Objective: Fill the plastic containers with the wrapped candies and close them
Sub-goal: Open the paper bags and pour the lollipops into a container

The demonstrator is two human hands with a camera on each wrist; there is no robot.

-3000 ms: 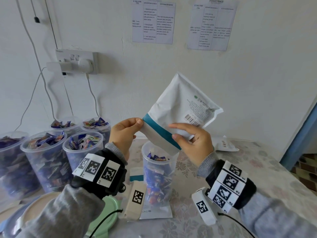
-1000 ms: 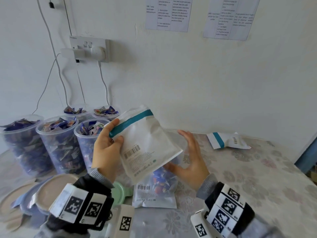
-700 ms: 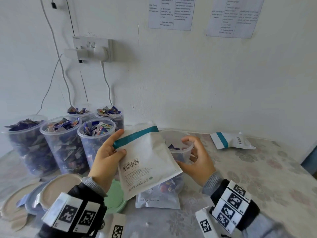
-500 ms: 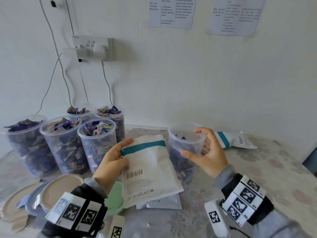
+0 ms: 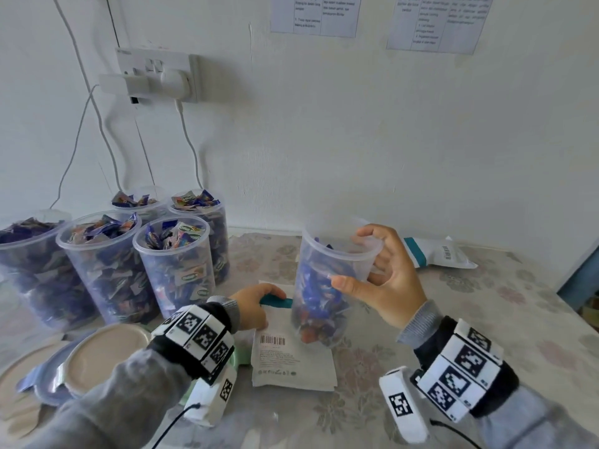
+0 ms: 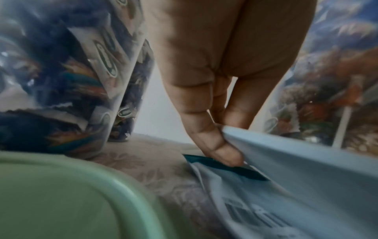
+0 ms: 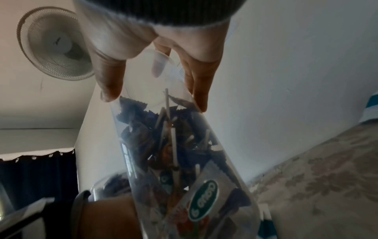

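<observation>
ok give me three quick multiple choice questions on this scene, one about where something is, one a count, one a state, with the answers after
1. Where does the green lid lie?
A. on the held container
B. on the table, near the left wrist
C. on the far pouch by the wall

2. How many candy-filled containers stand grouped on the left of the table?
A. three
B. five
C. seven

3. What state is the container in the right hand?
A. tilted, open, partly filled with candies
B. upright and lidded
C. empty, lying on its side

Answers:
1 B, the left wrist view shows it flat on the tablecloth beside the left hand, which pinches the white pouch.
2 B, the head view shows three in front and two behind.
3 A, it leans with no lid and candies sit below its rim.
</observation>
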